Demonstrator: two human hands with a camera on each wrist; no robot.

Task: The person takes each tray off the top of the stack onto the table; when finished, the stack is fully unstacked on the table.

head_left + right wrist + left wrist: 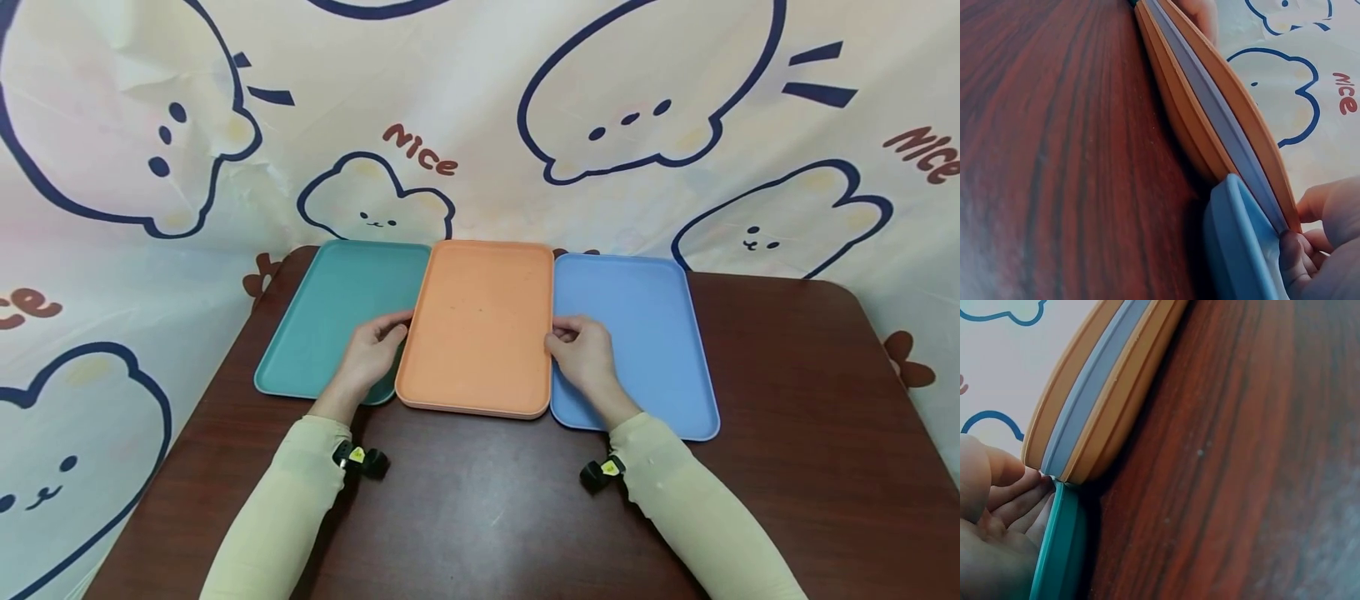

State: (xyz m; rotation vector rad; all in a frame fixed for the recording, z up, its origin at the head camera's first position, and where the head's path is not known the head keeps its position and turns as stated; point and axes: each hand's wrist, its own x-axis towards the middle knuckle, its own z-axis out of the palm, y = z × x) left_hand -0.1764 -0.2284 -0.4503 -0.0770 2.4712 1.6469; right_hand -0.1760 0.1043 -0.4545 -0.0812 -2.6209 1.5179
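Note:
In the middle, an orange tray (480,325) tops a stack; the wrist views show a grey-lilac tray (1088,387) between it and a lower orange tray (1116,394). My left hand (378,346) holds the stack's left edge, its thumb and fingers at the upper rims, above the green tray (322,333). The opposite edge is held by my right hand (585,350), over the blue tray (652,333). In the right wrist view, the fingers (1316,203) of that hand are bent at the upper orange rim. Parts of the fingertips are hidden behind the rims.
The green and blue trays lie flat on either side, close against the stack. All stand on a dark brown wooden table (465,500), near its back edge. A cream cloth (480,100) with cartoon outlines hangs behind.

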